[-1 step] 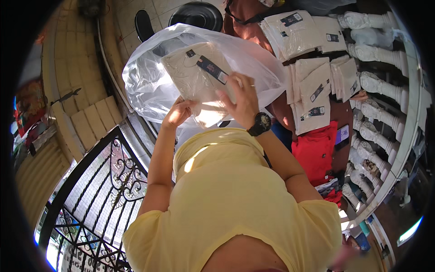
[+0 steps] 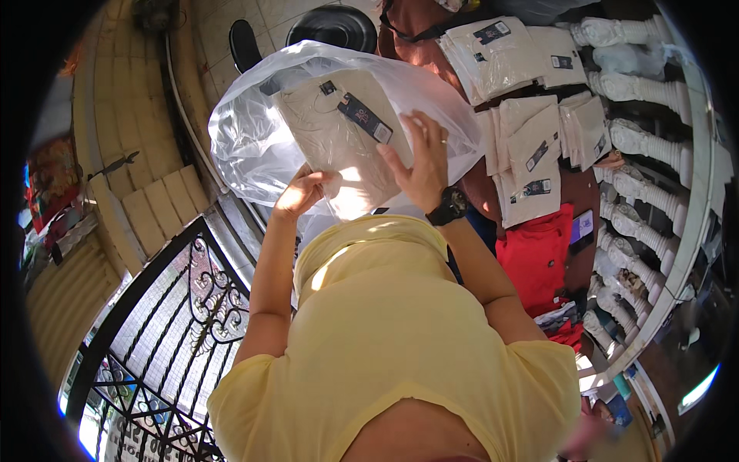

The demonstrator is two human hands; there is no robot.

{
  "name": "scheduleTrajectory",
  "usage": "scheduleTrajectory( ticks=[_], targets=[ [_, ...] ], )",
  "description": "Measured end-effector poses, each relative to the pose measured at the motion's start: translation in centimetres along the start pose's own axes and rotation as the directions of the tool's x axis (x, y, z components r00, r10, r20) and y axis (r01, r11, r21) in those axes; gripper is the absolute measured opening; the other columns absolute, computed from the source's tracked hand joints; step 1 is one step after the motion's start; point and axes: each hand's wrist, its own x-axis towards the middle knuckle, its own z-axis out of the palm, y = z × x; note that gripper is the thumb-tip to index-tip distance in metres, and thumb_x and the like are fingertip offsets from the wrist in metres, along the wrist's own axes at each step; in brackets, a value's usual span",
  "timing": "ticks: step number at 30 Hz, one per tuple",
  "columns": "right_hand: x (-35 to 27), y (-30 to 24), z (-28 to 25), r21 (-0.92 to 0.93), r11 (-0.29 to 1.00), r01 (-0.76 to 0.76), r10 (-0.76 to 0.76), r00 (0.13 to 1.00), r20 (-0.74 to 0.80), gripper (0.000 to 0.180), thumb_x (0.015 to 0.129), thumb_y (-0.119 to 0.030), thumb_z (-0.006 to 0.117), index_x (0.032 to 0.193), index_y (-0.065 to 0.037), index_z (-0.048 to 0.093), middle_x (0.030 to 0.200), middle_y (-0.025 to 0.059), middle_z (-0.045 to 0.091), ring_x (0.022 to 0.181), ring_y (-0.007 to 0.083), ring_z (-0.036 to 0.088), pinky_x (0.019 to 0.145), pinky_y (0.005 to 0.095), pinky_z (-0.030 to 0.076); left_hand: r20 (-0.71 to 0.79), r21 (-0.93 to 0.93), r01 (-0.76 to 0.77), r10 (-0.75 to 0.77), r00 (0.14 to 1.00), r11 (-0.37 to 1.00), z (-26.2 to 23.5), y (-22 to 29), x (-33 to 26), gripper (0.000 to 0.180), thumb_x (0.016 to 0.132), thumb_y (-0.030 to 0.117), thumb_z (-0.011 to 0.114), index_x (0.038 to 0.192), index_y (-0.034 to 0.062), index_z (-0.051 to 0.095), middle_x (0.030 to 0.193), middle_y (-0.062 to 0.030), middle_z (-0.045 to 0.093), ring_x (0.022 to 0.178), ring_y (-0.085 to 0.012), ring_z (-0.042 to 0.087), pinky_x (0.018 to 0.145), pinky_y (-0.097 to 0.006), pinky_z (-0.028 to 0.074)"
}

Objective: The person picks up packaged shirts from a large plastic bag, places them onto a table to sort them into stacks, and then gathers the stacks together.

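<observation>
Holding beige packet (image 2: pixel 327 131), left hand (image 2: pixel 302 194) part-hidden, tag (image 2: pixel 365 118) unreadable

A: What kind of site are you in?

B: Probably the porch or balcony of a home. White turned balusters (image 2: pixel 654 149) line your two to four o'clock; a black wrought-iron gate (image 2: pixel 202 337) with scrollwork stands at your eight; tiled floor (image 2: pixel 275 14) shows at eleven.

A: Any signs of trade around you?

B: Yes: bagged, tagged garments (image 2: pixel 493 65), stacked at your one to two, lend it a stockroom look.
</observation>
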Motion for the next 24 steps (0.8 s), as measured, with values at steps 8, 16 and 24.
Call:
scheduleTrajectory(
  ticks=[8,16,24],
  targets=[
    [-1.9,3.3,-5.0,0.779,0.317,-0.541,0.404,0.820,0.405,0.053,0.082,-0.011,0.071,0.125,0.004,0.044,0.114,0.0097,0.060,0.101,0.0136,0.057,0.087,0.0278,0.047,0.083,0.155,0.098,-0.112,0.990,0.983,4.2,3.1,0.3,0.036,0.077,-0.005,0.057,0.113,-0.0054,0.056,0.101,-0.0112,0.064,0.092,-0.0210,0.063,0.084,-0.033,0.051],
    [-4.9,3.8,-7.1,0.860,0.285,-0.423,0.563,0.800,0.207,0.051,0.080,-0.007,0.072,0.123,0.003,0.046,0.111,0.0088,0.060,0.096,0.0126,0.059,0.083,0.0264,0.049,0.036,0.361,0.198,-0.226,0.974,0.911,9.4,4.6,1.7,0.024,0.079,-0.003,0.058,0.102,-0.0036,0.061,0.094,-0.0090,0.064,0.088,-0.0169,0.061,0.081,-0.030,0.049],
    [-8.9,5.5,-5.6,0.886,0.195,-0.420,0.647,0.734,0.206,0.053,0.080,-0.013,0.074,0.121,-0.002,0.044,0.108,0.0058,0.057,0.094,0.0110,0.056,0.082,0.0266,0.047,0.084,0.581,0.067,-0.142,0.986,0.811,12.2,2.7,4.4,0.047,0.083,0.007,0.064,0.126,-0.0029,0.049,0.118,-0.0114,0.059,0.107,-0.0212,0.058,0.089,-0.031,0.048]
  ],
)
